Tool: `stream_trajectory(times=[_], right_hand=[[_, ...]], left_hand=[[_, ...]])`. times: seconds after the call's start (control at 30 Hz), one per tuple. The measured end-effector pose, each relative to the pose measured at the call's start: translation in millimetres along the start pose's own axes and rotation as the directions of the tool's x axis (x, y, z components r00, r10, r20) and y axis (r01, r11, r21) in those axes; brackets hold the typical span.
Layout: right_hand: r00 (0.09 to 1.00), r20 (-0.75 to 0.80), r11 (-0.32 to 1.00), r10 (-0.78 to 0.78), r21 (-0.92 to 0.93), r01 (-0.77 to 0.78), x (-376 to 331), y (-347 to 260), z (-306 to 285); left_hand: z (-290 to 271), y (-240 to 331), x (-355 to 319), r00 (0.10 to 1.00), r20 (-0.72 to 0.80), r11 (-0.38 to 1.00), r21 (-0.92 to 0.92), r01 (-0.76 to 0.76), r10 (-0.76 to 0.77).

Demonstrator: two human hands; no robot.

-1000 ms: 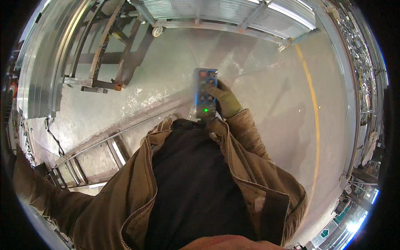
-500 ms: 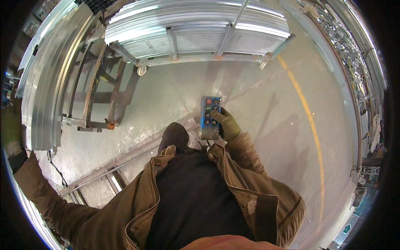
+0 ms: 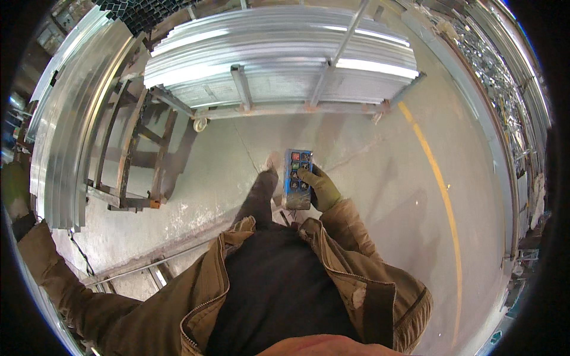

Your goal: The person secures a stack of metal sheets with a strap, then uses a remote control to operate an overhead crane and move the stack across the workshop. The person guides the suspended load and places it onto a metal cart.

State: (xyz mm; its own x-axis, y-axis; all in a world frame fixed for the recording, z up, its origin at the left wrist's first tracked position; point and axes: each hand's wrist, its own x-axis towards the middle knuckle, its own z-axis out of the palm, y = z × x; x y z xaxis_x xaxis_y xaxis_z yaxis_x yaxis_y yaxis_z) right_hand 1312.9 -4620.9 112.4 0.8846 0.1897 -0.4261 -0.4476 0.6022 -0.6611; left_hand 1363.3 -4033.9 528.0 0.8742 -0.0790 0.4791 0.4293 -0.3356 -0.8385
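While the blue remote (image 3: 298, 193) is held before the torso (image 3: 279, 285) by the right hand (image 3: 323, 190), a wrong button (image 3: 295, 156) could be pressed if the gloved thumb (image 3: 307, 175) slips; the grip of the left hand (image 3: 15, 187) near metal profiles (image 3: 65, 148) cannot be told.

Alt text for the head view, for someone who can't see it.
A gloved right hand holds a blue push-button remote control, thumb over its buttons. Ahead, silvery metal profiles lie stacked on a wheeled rack; a yellow floor line runs along the right, and the left hand is at far left.
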Motion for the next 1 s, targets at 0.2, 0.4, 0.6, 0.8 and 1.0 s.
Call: stream_trajectory(times=[0.2, 0.4, 0.6, 0.8, 1.0], right_hand=[[0.991, 0.122, 0.997, 0.050, -0.056, -0.043, 110.3, -59.7, 2.0], [0.975, 0.207, 0.990, 0.076, -0.132, -0.049, 232.2, -137.4, 17.1], [0.957, 0.269, 0.981, 0.105, -0.185, -0.056, 284.6, -194.3, 23.0], [0.945, 0.280, 0.958, 0.169, -0.272, -0.091, 302.3, -227.9, 3.4], [0.939, 0.300, 0.957, 0.168, -0.278, -0.082, 307.2, -267.8, -36.0]], left_hand=[[12.1, 32.1, 32.2, 0.989, 0.128, 0.997, 0.024, 0.072, -0.075], [25.1, 48.7, 74.6, 0.939, 0.308, 0.988, 0.071, 0.137, -0.152], [63.6, 75.1, 100.0, 0.926, 0.276, 0.952, 0.239, 0.192, -0.256], [71.4, 104.5, 139.7, 0.957, 0.149, 0.949, 0.236, 0.211, -0.249], [53.9, 132.8, 193.8, 0.966, -0.039, 0.952, 0.164, 0.259, -0.256]])
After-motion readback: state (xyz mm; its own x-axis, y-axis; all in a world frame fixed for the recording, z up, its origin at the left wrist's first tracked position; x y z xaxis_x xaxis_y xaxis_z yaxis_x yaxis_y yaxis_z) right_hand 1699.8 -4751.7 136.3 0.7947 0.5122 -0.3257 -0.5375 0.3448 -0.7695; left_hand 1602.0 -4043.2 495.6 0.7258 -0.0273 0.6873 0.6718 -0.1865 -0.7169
